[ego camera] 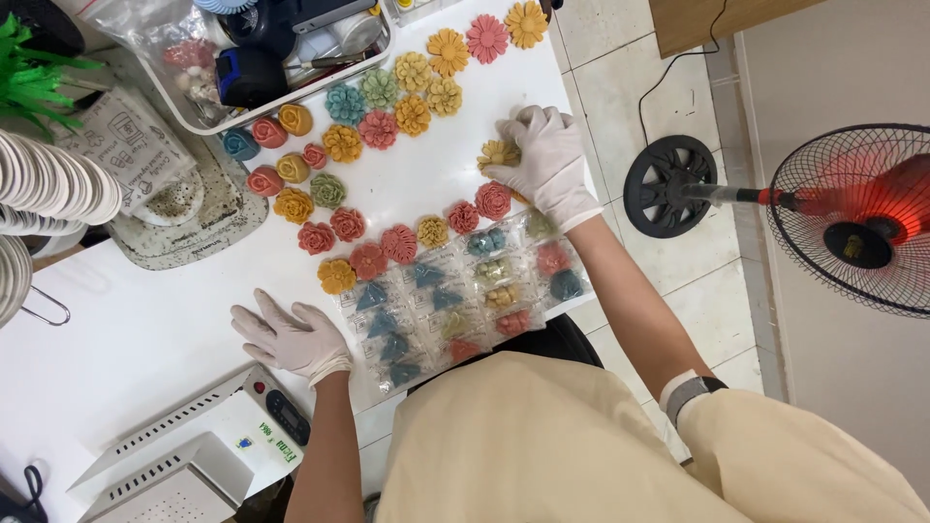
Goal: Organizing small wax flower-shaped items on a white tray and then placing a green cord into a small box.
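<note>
Gloved right hand [544, 160] pinches a yellow flower [498, 153] near the table [145, 329] edge; left hand [291, 337] rests flat and released beside the bagged pieces [465, 291]. Risk: the flower may crumble under pressure, or a sleeve may sweep neighbouring flowers [387, 126] off.

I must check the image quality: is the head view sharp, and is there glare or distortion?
Head view: even, bright light, soft shadows. White table nearly washed out. Flower shapes sharp; right hand slightly soft, left hand clear. Fan glows red. Wide lens bends the edges.
</note>
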